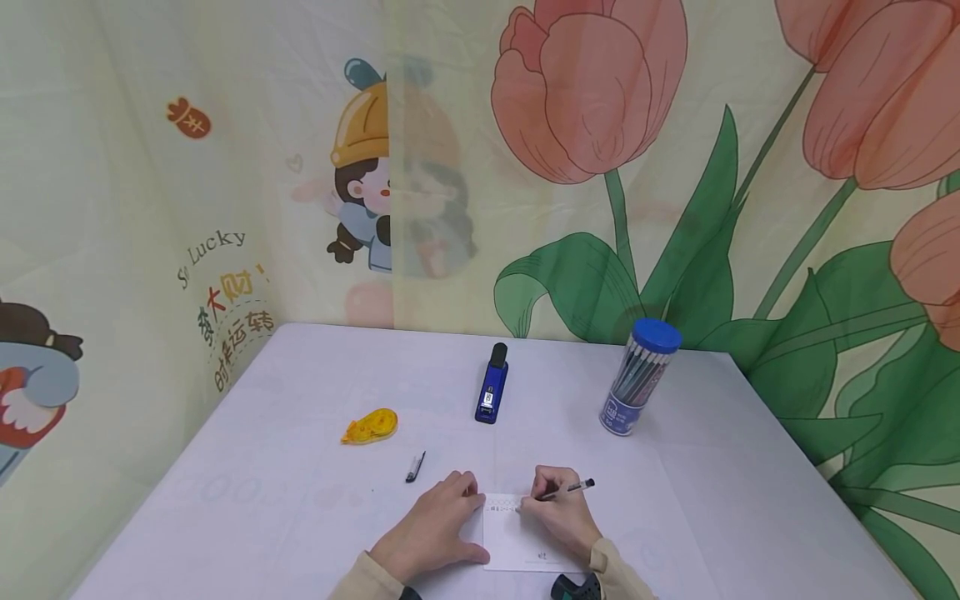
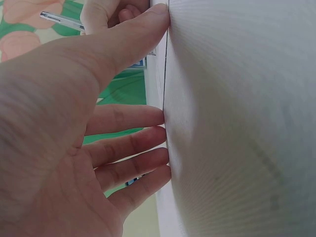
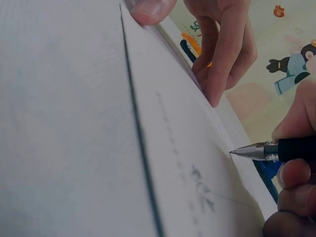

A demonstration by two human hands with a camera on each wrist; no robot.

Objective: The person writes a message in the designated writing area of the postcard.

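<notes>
A small white sheet of paper point(image 1: 517, 546) lies at the near side of the table, with a row of handwriting near its top and a few marks at the bottom. My right hand point(image 1: 564, 518) rests over its right part and grips a gel pen point(image 1: 577, 487). In the right wrist view the pen's metal tip point(image 3: 247, 150) meets the paper near the top. My left hand point(image 1: 438, 529) lies along the sheet's left edge. Its fingers are nearly straight in the left wrist view, and the thumb point(image 2: 148, 24) touches down at the paper's edge.
Beyond the left hand lies a black-and-clear pen cap point(image 1: 416, 467), then a yellow correction tape point(image 1: 372, 427). A blue stapler point(image 1: 492, 390) lies farther back. At the right stands a blue-lidded jar of pencils point(image 1: 639, 379). Printed curtains hang behind the table.
</notes>
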